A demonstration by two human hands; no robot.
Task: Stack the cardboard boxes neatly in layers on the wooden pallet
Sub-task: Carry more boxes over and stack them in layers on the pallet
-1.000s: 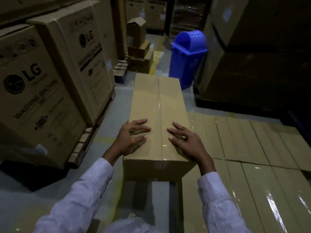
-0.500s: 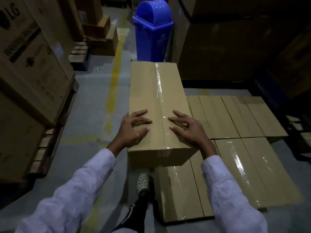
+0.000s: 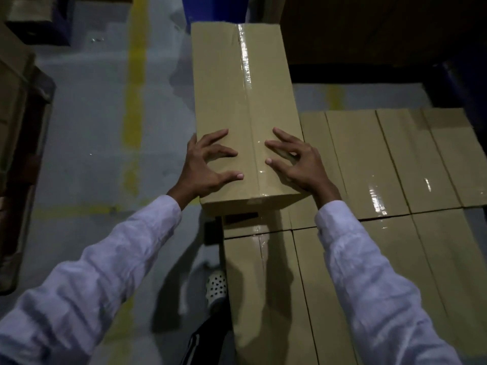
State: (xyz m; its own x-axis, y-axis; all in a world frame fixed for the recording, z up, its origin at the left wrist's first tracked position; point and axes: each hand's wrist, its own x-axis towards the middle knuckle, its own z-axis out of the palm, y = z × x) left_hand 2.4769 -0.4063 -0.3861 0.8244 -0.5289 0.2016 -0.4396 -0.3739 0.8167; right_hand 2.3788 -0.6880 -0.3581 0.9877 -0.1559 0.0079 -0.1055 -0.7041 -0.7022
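A long cardboard box (image 3: 245, 114), sealed along its top seam with clear tape, lies lengthwise from near to far over the left side of a flat layer of boxes (image 3: 395, 167). Its near end sits above the layer with a dark shadow beneath it, so it cannot be confirmed that the underside rests fully on the layer. The left hand (image 3: 208, 164) is at the near left part of the box top, with its heel at the left edge. Its fingers are spread and arched, and the fingertips and thumb press on the cardboard. The right hand (image 3: 297, 164) is placed the same way on the near right part of the top, heel at the right edge, fingers spread and bent onto the surface. Neither hand wraps round the box; both are open and pressing down. The layer of boxes extends to the right and toward the viewer, its boxes laid side by side and touching, with tape glinting on several. To the left is a grey floor (image 3: 87, 127) marked with a yellow line (image 3: 135, 88). A white perforated shoe (image 3: 216, 287) stands on the floor just beside the near left edge of the layer. Both forearms are in pale sleeves (image 3: 369, 285).
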